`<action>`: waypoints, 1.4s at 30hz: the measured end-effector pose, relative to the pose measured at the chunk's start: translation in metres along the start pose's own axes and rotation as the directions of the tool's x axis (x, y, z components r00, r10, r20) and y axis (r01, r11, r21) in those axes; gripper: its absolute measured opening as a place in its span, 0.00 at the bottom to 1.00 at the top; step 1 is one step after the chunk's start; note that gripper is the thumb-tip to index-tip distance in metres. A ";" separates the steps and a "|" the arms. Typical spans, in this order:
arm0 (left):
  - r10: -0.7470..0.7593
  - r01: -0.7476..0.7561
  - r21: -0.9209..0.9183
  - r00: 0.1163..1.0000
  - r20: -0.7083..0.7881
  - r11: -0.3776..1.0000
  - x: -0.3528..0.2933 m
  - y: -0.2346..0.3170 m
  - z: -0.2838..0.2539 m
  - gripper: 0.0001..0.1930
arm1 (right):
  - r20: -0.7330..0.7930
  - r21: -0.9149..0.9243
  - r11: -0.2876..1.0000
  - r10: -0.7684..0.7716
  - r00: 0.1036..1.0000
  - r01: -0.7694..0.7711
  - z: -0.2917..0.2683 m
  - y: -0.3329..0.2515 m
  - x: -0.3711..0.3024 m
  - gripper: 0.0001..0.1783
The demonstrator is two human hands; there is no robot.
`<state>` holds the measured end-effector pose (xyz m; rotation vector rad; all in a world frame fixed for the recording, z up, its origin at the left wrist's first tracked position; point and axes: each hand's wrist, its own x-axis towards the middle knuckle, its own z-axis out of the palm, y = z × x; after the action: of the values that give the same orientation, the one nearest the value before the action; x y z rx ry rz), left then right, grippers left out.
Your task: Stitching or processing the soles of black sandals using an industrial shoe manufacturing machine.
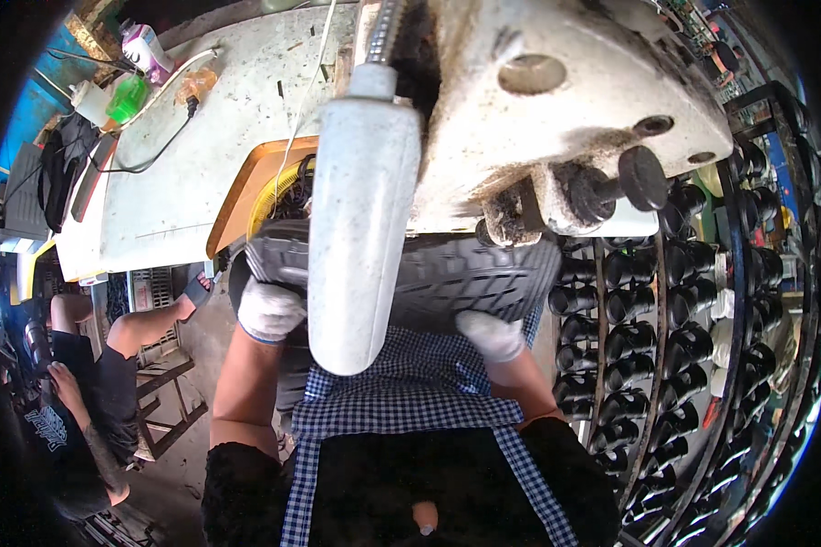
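Both gloved hands, left hand (269, 310) and right hand (490, 334), are gripping a shoe (447, 278) sole-up, steadying it under the machine (556, 118).

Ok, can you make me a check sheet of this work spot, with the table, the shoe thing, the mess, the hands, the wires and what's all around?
Surface: dirty white table, scuffed and speckled, with an orange edge.
Job's things: a black shoe held sole-up, with a ridged tread, under a worn white machine; a pale tube-shaped lamp hangs in front.
Clutter: a green bottle and a white bottle at the table's far corner.
Grippers: left hand and right hand, both in white gloves, grip the shoe's two ends.
Cables: a black cable and a white cord cross the table.
Surroundings: racks of black shoes on the right; another person sits on the left.
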<state>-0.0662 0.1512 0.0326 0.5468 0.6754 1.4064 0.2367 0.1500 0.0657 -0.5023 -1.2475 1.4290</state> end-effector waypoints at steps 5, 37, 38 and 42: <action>0.074 -0.067 0.067 0.993 -0.097 0.995 0.010 0.005 -0.062 0.37 | 0.128 0.006 0.979 0.203 0.971 -0.205 0.031 0.022 0.019 0.30; 0.147 -0.084 0.442 0.983 -0.111 0.893 -0.021 -0.032 0.101 0.26 | -0.277 -0.154 0.987 -0.088 0.957 0.046 0.025 0.057 -0.022 0.28; 0.144 -0.095 0.477 0.987 -0.066 0.874 -0.021 -0.035 0.101 0.26 | -0.261 -0.147 0.988 -0.077 0.962 0.039 0.020 0.054 -0.024 0.28; -0.022 0.042 0.240 0.996 -0.088 0.970 -0.017 -0.029 0.102 0.23 | -0.161 -0.301 0.953 -0.093 0.983 0.041 -0.002 0.026 -0.015 0.28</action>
<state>0.0262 0.1366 0.0847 0.6667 0.9275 1.3309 0.2307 0.1421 0.0373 -0.7639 -1.3305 1.1191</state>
